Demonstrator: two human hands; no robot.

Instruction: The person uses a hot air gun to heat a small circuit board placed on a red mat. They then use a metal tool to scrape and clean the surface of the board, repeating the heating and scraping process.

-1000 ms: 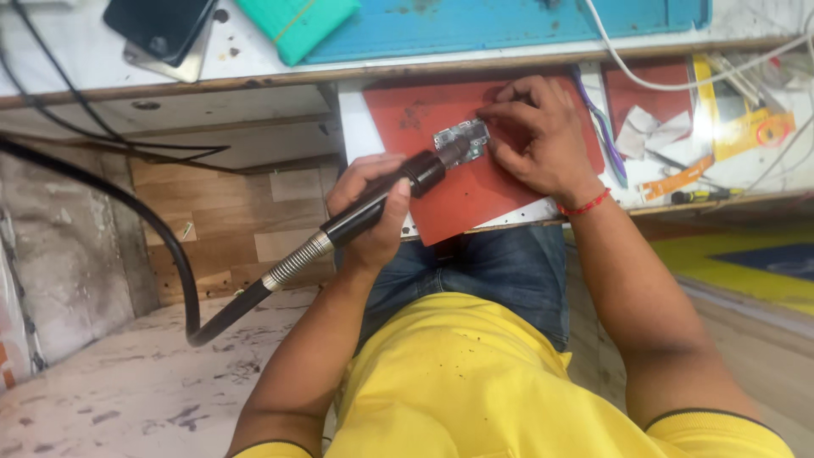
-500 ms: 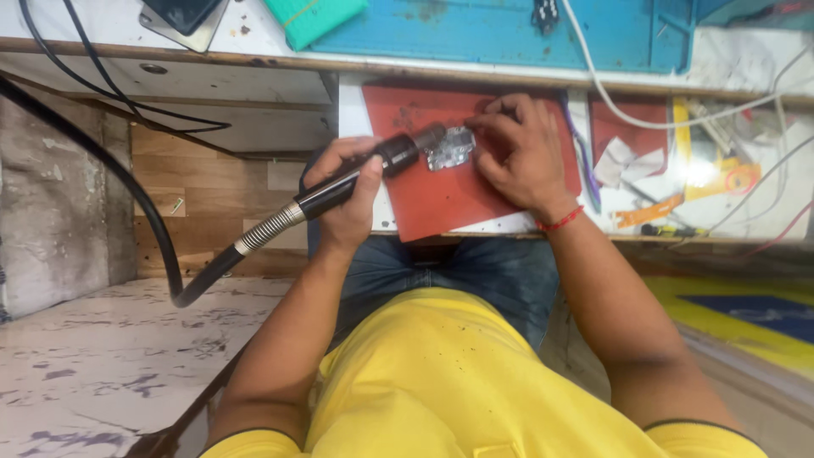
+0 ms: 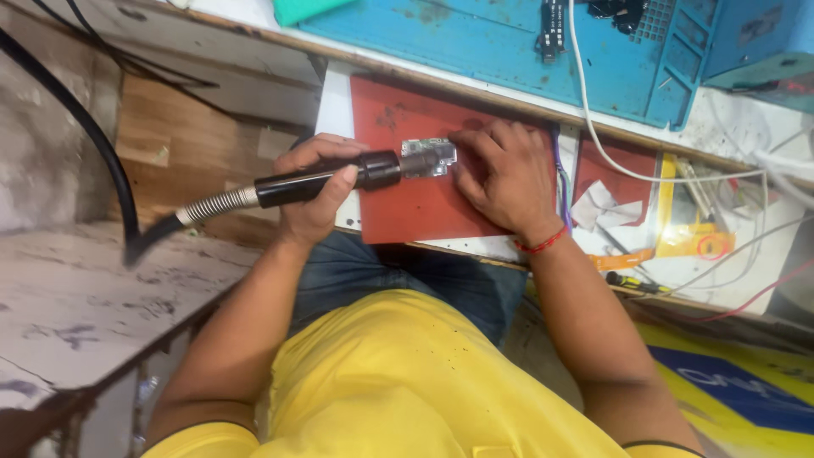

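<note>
The right hand [image 3: 500, 174] hides part of the small board [image 3: 428, 159] and whatever its fingertips hold, the hose [image 3: 93, 153] runs off the top-left edge, and the blue mat [image 3: 509, 47] is cut off above.

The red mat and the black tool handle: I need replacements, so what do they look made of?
Red mat: probably matte rubber or silicone, dull and scuffed. Black tool handle, held in the left hand: likely smooth plastic with a slight sheen; its hose end looks like coiled metal.
</note>
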